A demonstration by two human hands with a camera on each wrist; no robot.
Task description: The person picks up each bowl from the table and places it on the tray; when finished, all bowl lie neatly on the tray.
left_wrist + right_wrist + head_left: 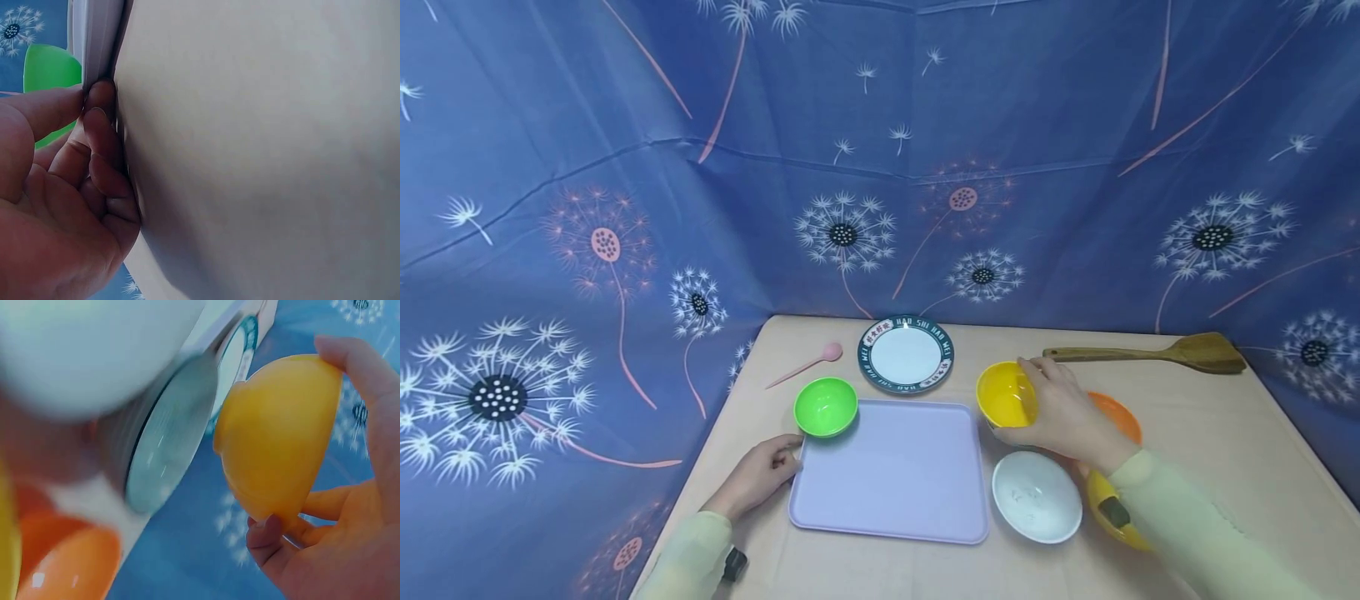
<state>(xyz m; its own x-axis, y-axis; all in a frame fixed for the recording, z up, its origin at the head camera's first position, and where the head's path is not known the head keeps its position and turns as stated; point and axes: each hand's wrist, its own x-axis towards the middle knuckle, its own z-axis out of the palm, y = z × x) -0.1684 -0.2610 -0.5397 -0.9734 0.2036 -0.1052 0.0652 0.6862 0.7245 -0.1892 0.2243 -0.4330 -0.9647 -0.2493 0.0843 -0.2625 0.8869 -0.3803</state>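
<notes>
My left hand (762, 473) pinches the left edge of a lilac tray (891, 479) between thumb and curled fingers, as the left wrist view shows. A green bowl (826, 408) overlaps the tray's back left corner. My right hand (1070, 417) holds a yellow bowl (281, 425) by its rim, the thumb on one side and fingers on the other. In the right wrist view the bowl is raised above a pale grey-green dish (172, 434), mostly hidden in the head view. Just in front of that hand is a white bowl (1037, 497).
Behind the tray lies a round plate (906, 354) with a dark lettered rim, a pink spoon (805, 364) to its left. A wooden spatula (1187, 353) lies at the back right. An orange bowl (1120, 414) and another yellow bowl (1105, 508) are partly hidden by my right arm.
</notes>
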